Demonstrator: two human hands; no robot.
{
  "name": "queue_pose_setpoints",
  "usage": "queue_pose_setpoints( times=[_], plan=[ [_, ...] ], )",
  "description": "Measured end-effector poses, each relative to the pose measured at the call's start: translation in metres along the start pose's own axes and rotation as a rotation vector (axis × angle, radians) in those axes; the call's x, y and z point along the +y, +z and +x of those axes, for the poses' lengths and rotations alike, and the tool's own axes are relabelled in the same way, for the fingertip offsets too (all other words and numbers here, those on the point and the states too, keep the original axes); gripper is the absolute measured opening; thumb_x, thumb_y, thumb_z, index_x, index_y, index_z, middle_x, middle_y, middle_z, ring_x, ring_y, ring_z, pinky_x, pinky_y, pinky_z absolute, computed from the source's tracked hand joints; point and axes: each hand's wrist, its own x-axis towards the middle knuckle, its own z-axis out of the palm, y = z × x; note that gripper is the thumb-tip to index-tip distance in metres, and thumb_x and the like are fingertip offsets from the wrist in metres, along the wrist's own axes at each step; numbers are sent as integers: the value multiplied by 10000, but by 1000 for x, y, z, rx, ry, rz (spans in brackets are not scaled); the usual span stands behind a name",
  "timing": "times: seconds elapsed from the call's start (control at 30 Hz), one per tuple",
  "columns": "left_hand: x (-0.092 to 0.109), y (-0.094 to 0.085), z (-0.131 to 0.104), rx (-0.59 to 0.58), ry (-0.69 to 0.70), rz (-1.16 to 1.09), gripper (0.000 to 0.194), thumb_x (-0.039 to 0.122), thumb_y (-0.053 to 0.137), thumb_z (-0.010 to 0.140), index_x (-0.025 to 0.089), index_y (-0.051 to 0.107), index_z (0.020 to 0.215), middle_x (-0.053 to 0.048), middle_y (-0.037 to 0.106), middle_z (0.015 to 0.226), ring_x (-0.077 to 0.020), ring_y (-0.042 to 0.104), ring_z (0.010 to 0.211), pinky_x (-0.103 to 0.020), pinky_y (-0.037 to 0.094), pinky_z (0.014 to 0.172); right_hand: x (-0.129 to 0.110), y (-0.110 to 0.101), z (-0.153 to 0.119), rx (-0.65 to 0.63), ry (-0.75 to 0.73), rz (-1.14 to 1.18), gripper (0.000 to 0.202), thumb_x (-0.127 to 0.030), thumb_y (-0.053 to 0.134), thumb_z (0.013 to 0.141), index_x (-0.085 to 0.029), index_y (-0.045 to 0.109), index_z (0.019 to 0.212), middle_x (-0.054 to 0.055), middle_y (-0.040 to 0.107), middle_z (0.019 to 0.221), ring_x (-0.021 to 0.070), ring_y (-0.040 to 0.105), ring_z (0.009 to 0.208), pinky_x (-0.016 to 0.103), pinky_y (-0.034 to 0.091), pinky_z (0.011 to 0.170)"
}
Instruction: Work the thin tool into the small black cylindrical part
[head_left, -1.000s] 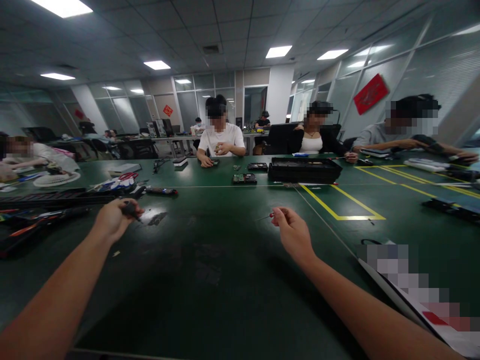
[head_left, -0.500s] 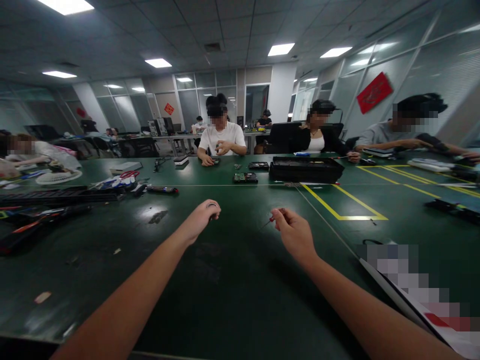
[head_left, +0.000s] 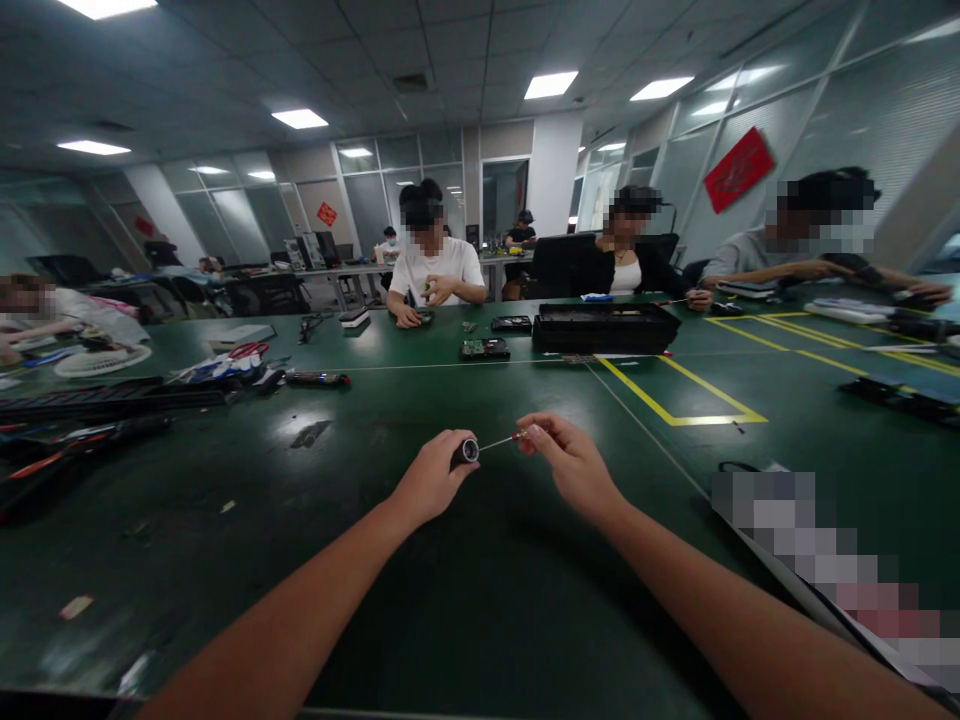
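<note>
Above the green table (head_left: 450, 620), my left hand (head_left: 431, 480) is closed round a small dark cylindrical part (head_left: 466, 452) with a pale ring at its end. That ringed end faces me and to the right. My right hand (head_left: 566, 455) pinches a thin screwdriver (head_left: 501, 441) by its red handle. The screwdriver's shaft points left, its tip at or close to the ringed end; whether they touch I cannot tell.
A long black housing (head_left: 606, 330) and a green circuit board unit (head_left: 484, 348) lie ahead. Tools and black parts (head_left: 112, 400) crowd the left. A pixelated sheet (head_left: 817, 560) lies at right, near yellow tape (head_left: 705, 421). Several people sit across the table.
My left hand has come lower and right and turned, bringing the part's ringed end into view. The screwdriver has swung flatter, its tip now at the part. The view has shifted slightly.
</note>
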Motion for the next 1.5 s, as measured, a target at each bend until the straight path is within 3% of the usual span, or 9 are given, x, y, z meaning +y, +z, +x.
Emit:
queue_pose_setpoints(
  times=[0.27,0.5,0.7,0.87,1.03,1.13,1.3,1.5],
  plan=[
    [3,2,0,-9,21,-33,286,233,647,864,219,610,1147,-52,622,1098,-223,571,1030,-364,439,925,5,2,0,31,8,-27,292,-447,541,887,-198,655,989,45,705,841,193,659,778,358,518,757],
    [0,1,0,-11,13,-25,313,239,652,863,234,620,1174,-47,622,1115,-219,568,1039,-364,438,926,-3,-1,-2,54,58,-449,385,-538,525,894,-208,647,736,3,612,596,166,553,555,296,374,529],
    [-1,-1,0,-46,1,25,273,269,627,875,241,640,1146,-45,630,1068,-228,572,994,-379,441,888,-6,1,-5,-87,-38,-368,226,-371,520,908,-214,628,1030,33,709,884,183,640,756,299,447,643],
    [-1,1,1,-33,17,31,301,272,647,859,239,636,1158,-44,630,1045,-223,570,967,-364,437,864,-7,7,-5,-49,20,-477,383,-480,397,961,-225,666,862,9,632,651,185,593,610,307,391,567],
    [-2,1,0,-40,23,89,279,276,651,859,241,641,1135,-37,636,1000,-227,561,936,-355,423,813,-9,9,-8,-68,-20,-464,302,-386,411,954,-224,621,1096,24,678,786,183,589,617,314,409,582],
    [-3,0,0,-30,30,100,295,286,660,859,246,634,1150,-28,637,1002,-220,557,941,-356,417,819,-12,8,-9,-116,-47,-457,289,-365,435,944,-221,598,1135,31,676,820,190,603,668,317,426,611],
    [-2,1,1,-29,34,106,284,274,657,856,248,640,1138,-36,640,1006,-224,558,944,-366,419,836,-7,7,-4,-62,25,-487,386,-465,367,974,-226,664,916,18,656,719,193,604,645,315,400,598],
    [-2,3,0,-61,43,122,291,268,656,854,246,640,1144,-42,647,1029,-232,556,962,-378,419,846,-1,6,-4,-82,23,-417,318,-385,419,954,-238,581,1185,18,692,830,175,589,616,304,409,571]
  ],
)
